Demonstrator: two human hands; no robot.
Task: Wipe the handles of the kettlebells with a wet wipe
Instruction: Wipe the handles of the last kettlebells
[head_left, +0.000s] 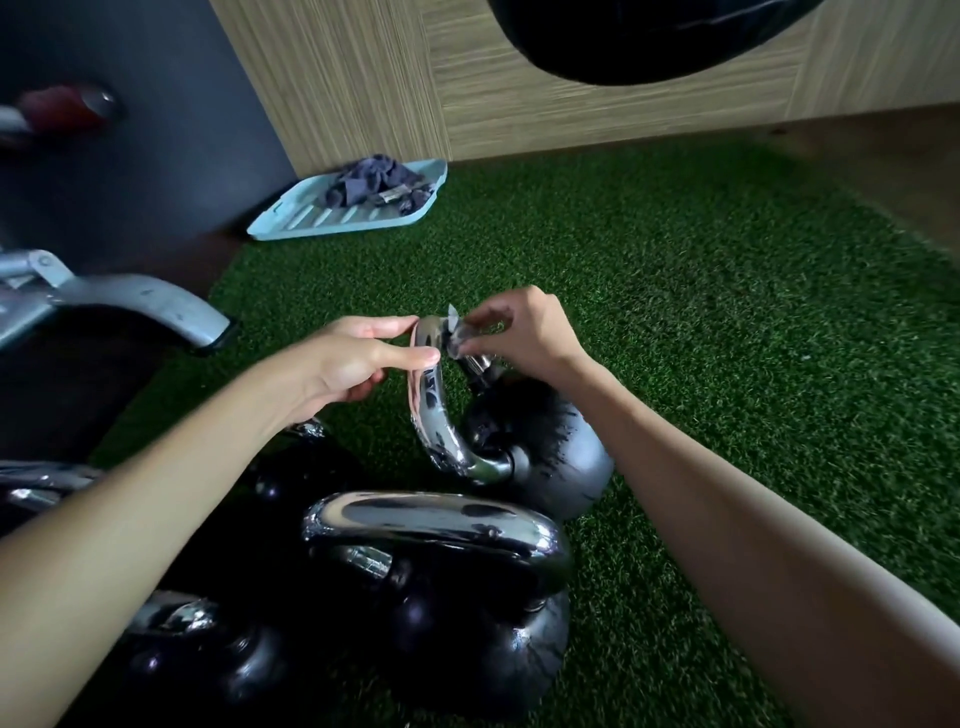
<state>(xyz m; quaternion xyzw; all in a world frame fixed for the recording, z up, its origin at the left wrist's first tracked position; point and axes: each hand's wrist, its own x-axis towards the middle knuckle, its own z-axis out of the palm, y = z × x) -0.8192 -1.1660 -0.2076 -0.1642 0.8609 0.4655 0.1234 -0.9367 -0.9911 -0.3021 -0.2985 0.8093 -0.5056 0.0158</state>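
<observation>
A black kettlebell (561, 457) lies tilted on the green turf, its chrome handle (434, 395) arching up toward me. My left hand (353, 358) pinches the top left of that handle between thumb and fingers. My right hand (524, 332) presses a small whitish wet wipe (454, 332) against the top of the handle. Nearer to me stands a second black kettlebell (467, 654) with a chrome handle (441, 525). More dark kettlebells (208, 660) crowd the lower left, partly hidden by my left forearm.
A light blue tray (311, 223) holding crumpled dark cloths (379, 184) lies by the wooden wall. A grey metal machine foot (150, 306) juts in from the left. Green turf (701, 312) spreads to the right. A big black rounded object (639, 36) hangs at the top.
</observation>
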